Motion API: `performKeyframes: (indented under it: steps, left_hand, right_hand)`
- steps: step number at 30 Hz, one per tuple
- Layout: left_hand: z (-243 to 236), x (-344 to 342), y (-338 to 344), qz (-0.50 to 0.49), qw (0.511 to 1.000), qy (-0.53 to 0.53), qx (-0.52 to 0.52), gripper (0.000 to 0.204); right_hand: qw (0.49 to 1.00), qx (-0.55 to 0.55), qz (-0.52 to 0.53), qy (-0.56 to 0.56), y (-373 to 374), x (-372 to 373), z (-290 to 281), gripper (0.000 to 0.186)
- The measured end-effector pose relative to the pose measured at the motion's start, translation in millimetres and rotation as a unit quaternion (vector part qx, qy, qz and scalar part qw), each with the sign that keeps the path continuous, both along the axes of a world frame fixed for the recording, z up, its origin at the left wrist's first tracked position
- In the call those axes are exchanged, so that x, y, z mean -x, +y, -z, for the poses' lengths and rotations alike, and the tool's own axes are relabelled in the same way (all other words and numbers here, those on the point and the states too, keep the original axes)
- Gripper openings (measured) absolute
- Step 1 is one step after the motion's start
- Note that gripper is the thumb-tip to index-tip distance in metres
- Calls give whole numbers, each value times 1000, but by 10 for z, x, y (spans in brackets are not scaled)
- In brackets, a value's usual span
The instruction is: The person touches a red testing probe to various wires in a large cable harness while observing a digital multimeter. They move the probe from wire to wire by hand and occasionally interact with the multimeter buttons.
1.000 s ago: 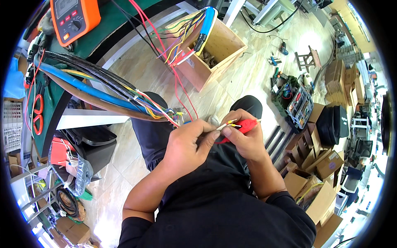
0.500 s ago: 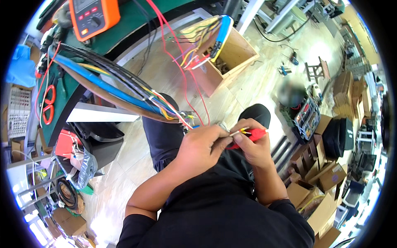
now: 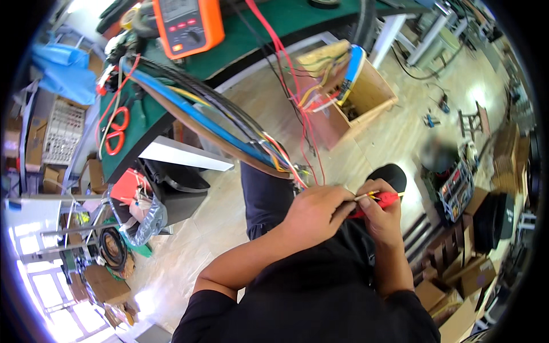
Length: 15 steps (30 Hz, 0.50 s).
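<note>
— Materials and shapes at the hands?
— The pale wire (image 3: pixel 361 197) is thin, with yellow near its end. The red piece (image 3: pixel 388 199) is smooth and rounded. Both lie between the hands, above dark trousers (image 3: pixel 264 197). The cable bundle (image 3: pixel 213 131) has thick, curved blue and brown sheaths. The wooden box (image 3: pixel 374 98) is open-topped. The orange meter (image 3: pixel 193 37) rests on the green surface (image 3: pixel 241 50).
— Difference from half a second ago?
— The scene has shifted rightward in view; the hands remain together.
— Grip condition?
— The left hand (image 3: pixel 315 216) is pinched closed on the pale wire. The right hand (image 3: pixel 382 214) is closed around the red piece. Whether its thumb also presses the wire cannot be told.
</note>
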<state>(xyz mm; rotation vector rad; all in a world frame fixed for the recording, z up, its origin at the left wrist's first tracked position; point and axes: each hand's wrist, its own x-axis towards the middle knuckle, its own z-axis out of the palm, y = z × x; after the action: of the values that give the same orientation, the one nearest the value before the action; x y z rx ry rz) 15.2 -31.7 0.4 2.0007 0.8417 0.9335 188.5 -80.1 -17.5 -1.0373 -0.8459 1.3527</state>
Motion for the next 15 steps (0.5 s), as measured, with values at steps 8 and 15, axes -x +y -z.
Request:
performKeyframes:
  steps: [8,15]
  left_hand:
    - [66,-104,19,-1,999,2,-42,12]
    - [86,-84,-21,-72,980,-64,177,10]
  right_hand:
    - [998,-12,-26,49,-34,-93,-34,12]
    - [998,-1,-6,62,-1,-64,43,13]
